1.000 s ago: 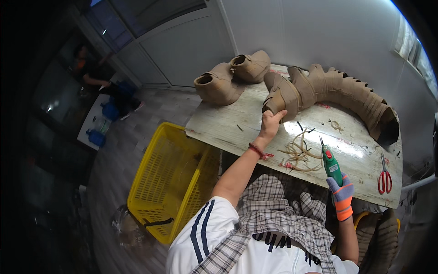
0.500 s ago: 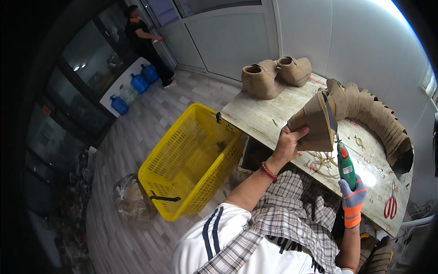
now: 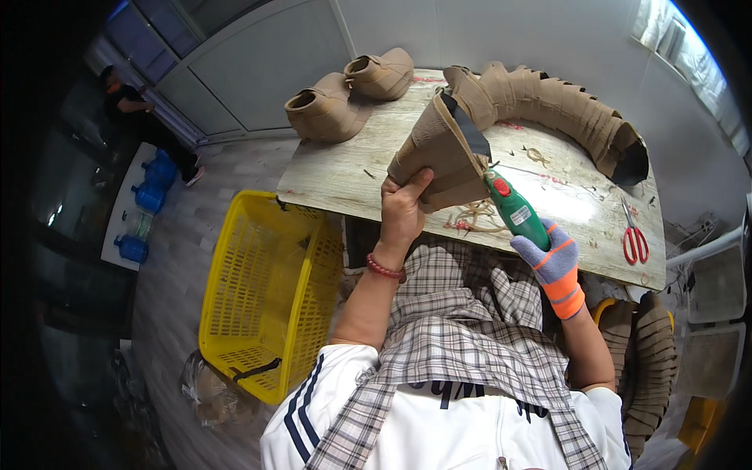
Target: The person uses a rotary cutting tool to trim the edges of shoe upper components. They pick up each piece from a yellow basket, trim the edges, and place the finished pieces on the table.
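My left hand point(image 3: 403, 210), with a red bead bracelet at the wrist, grips a tan shoe upper point(image 3: 441, 155) with dark lining and holds it raised over the table's near edge. In my right hand point(image 3: 554, 254), which wears a grey and orange glove, is a green electric hand tool point(image 3: 518, 213) with a red switch. Its thin tip is at the lower right edge of the upper; whether it touches, I cannot tell. Behind the upper, a long curved row of nested tan shoe uppers point(image 3: 548, 107) lies on the table.
Two tan shaped shoes point(image 3: 329, 111) stand at the table's point(image 3: 321, 176) far left. Red-handled scissors point(image 3: 635, 241) and cord loops point(image 3: 478, 217) lie on it. A yellow basket point(image 3: 262, 266) stands left on the floor. More stacked uppers point(image 3: 652, 364) sit lower right. A person point(image 3: 145, 117) stands far left.
My view has swung right, so the table and basket sit further left in the picture. Both hands keep their holds, with the tool still at the upper's edge.
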A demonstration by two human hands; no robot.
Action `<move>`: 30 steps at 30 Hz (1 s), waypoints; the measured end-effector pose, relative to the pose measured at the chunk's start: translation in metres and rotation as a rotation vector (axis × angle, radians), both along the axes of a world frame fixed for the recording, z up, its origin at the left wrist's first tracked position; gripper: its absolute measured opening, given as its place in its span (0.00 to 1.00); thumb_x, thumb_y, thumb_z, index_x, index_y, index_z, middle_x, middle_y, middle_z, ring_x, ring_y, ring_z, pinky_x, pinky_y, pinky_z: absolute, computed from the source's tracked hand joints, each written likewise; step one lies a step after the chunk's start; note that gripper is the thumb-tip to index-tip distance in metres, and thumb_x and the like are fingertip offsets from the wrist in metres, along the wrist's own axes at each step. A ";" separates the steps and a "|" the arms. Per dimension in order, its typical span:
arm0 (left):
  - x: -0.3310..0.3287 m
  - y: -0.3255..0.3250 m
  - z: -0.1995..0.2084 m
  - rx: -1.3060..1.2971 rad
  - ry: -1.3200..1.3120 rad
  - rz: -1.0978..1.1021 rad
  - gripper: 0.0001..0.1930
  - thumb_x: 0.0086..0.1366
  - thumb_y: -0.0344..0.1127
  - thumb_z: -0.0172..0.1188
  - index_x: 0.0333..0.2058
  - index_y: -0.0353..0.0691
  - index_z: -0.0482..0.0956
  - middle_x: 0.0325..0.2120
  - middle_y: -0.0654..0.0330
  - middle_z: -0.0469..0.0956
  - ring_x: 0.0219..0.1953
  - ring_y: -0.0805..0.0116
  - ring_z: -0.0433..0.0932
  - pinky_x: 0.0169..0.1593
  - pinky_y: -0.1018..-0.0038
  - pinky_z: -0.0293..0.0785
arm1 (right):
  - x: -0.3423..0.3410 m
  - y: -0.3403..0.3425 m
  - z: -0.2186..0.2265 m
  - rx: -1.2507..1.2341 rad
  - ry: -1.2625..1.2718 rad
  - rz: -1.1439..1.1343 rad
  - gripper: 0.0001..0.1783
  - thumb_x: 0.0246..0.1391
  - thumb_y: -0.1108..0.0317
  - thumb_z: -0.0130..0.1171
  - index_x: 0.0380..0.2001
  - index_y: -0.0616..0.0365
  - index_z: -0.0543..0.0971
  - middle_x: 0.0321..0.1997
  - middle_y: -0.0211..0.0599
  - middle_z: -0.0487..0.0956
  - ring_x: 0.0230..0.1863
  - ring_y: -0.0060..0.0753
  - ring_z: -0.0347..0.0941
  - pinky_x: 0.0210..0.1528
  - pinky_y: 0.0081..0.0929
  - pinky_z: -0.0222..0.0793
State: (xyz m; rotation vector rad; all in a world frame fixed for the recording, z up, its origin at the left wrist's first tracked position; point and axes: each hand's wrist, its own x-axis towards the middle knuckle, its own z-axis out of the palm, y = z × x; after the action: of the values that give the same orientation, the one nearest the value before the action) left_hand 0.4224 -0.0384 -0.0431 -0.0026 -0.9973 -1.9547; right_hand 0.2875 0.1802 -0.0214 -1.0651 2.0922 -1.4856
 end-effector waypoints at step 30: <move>-0.007 0.009 -0.036 -1.451 -0.593 0.564 0.08 0.58 0.19 0.58 0.37 0.28 0.80 0.35 0.46 0.81 0.35 0.49 0.80 0.37 0.65 0.75 | -0.015 0.004 0.023 -0.086 -0.350 -0.049 0.21 0.49 0.56 0.68 0.34 0.65 0.78 0.20 0.26 0.73 0.20 0.14 0.66 0.21 0.16 0.60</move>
State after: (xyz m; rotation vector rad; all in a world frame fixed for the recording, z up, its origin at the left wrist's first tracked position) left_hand 0.4150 -0.0297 -0.0793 0.0385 -2.2872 -0.4019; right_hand 0.2722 0.1841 0.0014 -0.7217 1.8351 -1.6613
